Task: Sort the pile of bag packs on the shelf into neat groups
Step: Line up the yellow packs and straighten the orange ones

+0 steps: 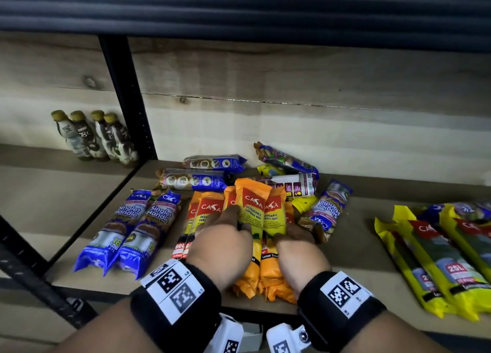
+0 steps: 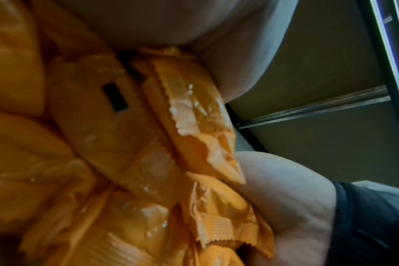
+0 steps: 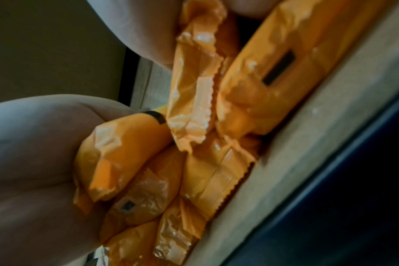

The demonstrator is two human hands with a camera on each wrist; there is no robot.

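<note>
Several orange CASA garbage bag packs [image 1: 253, 209] lie bunched side by side at the middle of the wooden shelf [image 1: 353, 267]. My left hand [image 1: 225, 233] grips the bunch from its left, fingers over the top. My right hand [image 1: 292, 238] clasps its right side. In the left wrist view the orange packs [image 2: 148, 144] sit between my thumb [image 2: 285, 189] and the fingers above. The right wrist view shows the orange packs [image 3: 194, 126] pressed against my palm [image 3: 34, 153], their crimped ends near the shelf edge.
Two blue Singlet Handle packs [image 1: 127, 227] lie at the left, two more blue packs [image 1: 204, 179] behind. A jumbled pile [image 1: 289, 166] and an upside-down blue pack [image 1: 329, 209] sit at back right. Yellow packs [image 1: 438, 259] lie far right. Bottles [image 1: 93, 137] stand beyond the black post [image 1: 127, 100].
</note>
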